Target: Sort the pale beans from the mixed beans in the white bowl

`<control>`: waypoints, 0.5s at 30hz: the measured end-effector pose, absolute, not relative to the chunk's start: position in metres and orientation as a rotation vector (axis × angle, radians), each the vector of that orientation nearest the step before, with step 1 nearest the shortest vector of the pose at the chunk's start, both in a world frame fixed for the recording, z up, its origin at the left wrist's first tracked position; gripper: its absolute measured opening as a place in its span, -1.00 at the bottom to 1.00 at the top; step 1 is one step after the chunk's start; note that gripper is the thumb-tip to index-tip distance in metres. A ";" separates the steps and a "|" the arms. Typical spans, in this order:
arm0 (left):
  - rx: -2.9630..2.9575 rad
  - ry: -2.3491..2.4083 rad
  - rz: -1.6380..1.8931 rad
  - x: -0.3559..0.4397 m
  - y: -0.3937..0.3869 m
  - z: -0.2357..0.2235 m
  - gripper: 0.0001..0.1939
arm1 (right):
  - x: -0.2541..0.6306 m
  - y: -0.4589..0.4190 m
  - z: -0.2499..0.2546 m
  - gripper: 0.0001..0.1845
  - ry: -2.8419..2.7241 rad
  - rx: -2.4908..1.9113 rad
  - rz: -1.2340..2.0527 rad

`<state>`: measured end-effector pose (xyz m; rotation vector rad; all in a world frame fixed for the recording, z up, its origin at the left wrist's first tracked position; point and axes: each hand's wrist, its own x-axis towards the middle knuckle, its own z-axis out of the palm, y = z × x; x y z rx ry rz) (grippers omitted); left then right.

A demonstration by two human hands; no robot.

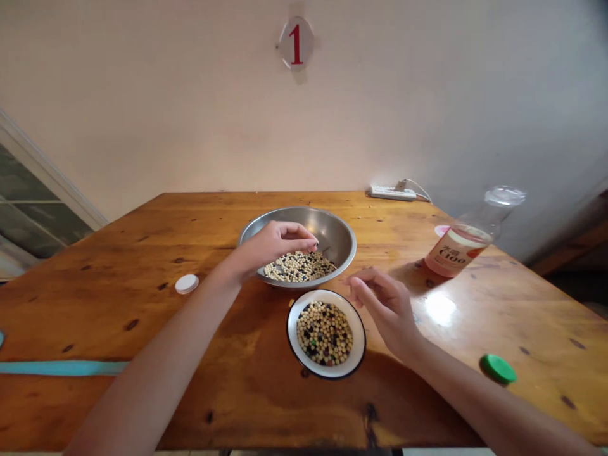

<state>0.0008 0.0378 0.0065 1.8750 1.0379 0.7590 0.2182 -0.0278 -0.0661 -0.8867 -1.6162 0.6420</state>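
Note:
My left hand [275,246] hangs over a steel mixing bowl [332,228], its fingertips drawn together above the beans. A small dark speck shows at the fingertips, but I cannot tell if it is a held bean. The steel bowl holds a layer of pale beans mixed with black ones [299,267]. My right hand [384,310] is just right of a white enamel bowl [327,371] with a dark rim, its slightly curled fingers holding nothing. That bowl holds pale, black and a few other dark beans [325,334].
Both bowls stand on a knotty wooden table [199,240]. To the right lie a plastic C100 bottle [458,249] on its side and a green cap [498,368]. A white cap [187,284] lies left, and a power strip [392,193] sits against the wall.

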 end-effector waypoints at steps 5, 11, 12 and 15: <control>1.560 0.773 0.803 0.013 0.023 0.008 -0.81 | 0.223 -0.033 -0.061 -0.82 -1.603 -0.858 0.582; 1.408 0.727 0.767 0.021 0.018 0.007 -0.81 | 0.225 -0.034 -0.062 -0.81 -1.614 -0.775 0.603; 1.407 0.718 0.767 0.021 0.018 0.007 -0.81 | 0.225 -0.034 -0.062 -0.81 -1.616 -0.764 0.606; 1.418 0.709 0.763 0.022 0.018 0.006 -0.82 | 0.225 -0.036 -0.062 -0.84 -1.629 -0.750 0.615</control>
